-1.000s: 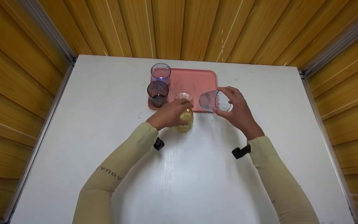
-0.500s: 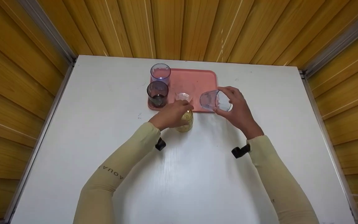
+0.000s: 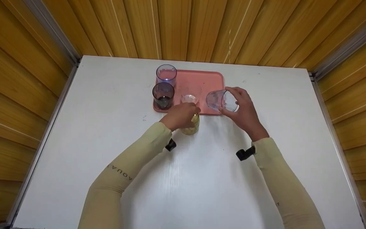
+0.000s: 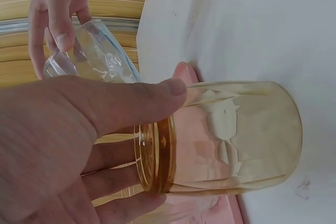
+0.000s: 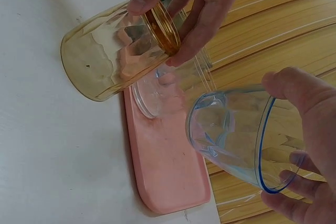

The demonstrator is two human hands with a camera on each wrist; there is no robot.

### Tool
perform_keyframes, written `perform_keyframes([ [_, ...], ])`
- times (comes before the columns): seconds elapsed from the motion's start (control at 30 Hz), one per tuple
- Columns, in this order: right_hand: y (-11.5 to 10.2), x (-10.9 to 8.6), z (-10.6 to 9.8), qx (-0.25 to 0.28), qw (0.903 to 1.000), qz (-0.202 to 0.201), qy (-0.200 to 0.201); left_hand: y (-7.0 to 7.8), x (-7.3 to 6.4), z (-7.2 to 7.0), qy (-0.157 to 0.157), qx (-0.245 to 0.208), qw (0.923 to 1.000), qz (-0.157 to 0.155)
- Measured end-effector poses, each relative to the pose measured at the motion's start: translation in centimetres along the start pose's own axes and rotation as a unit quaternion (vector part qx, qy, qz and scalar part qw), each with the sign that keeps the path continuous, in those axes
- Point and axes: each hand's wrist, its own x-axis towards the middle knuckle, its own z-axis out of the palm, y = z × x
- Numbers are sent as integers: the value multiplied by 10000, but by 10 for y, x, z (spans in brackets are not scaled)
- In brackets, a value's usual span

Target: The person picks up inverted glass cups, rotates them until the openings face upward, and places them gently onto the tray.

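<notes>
My left hand [image 3: 180, 115] grips a yellow faceted drinking glass [image 3: 190, 130] at the tray's front edge. In the left wrist view the thumb and fingers are round the thick base of this yellow glass [image 4: 236, 140], and its rim points down toward the table. My right hand [image 3: 246, 113] holds a clear, blue-rimmed glass [image 3: 214, 100] tilted on its side over the tray's right edge. Its thumb and fingers are round the rim end, as the right wrist view shows on the blue-rimmed glass [image 5: 231, 135]. A clear glass [image 3: 189, 99] stands on the tray just behind my left hand, which partly hides it.
A pink tray [image 3: 210, 79] lies toward the back of the white table [image 3: 202, 184]. On its left side stand a bluish-purple glass [image 3: 166, 74] and, in front of that, a dark grey glass [image 3: 163, 95]. Wood-patterned walls [image 3: 176, 31] rise behind and at both sides.
My left wrist and forearm have shifted a little to the right, with the left hand still on the yellow glass. The right hand and its glass stay nearly in place.
</notes>
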Motion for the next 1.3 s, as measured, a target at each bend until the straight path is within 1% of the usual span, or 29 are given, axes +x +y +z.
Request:
perform_keyframes([
  [0.17,-1,4,3,-56,9999,110,11,0,1,0,-49,-39,10000,-63],
  [0.27,-2,7,5,-133,9999,81,34,0,1,-1,-54,-56,9999,-100],
  [0.4,-2,12,7,-195,9998,-34,98,0,1,-2,-1,39,10000,-35],
  [0.5,-3,15,7,-221,9996,-42,146,0,1,-3,48,107,9999,28],
  [0.57,-3,17,7,-248,9996,-15,152,1,1,-3,46,59,10000,4],
  [0.7,-2,20,9,-254,9996,74,109,1,1,-3,32,-52,10000,-56],
  [0.87,1,23,11,-181,9997,172,31,2,2,-3,36,-26,10000,-58],
  [1.13,6,30,14,-195,9997,91,98,2,3,-3,-29,-29,10000,-79],
  [1.3,7,37,15,-368,9992,130,-18,1,3,-2,9,-7,10000,-63],
])
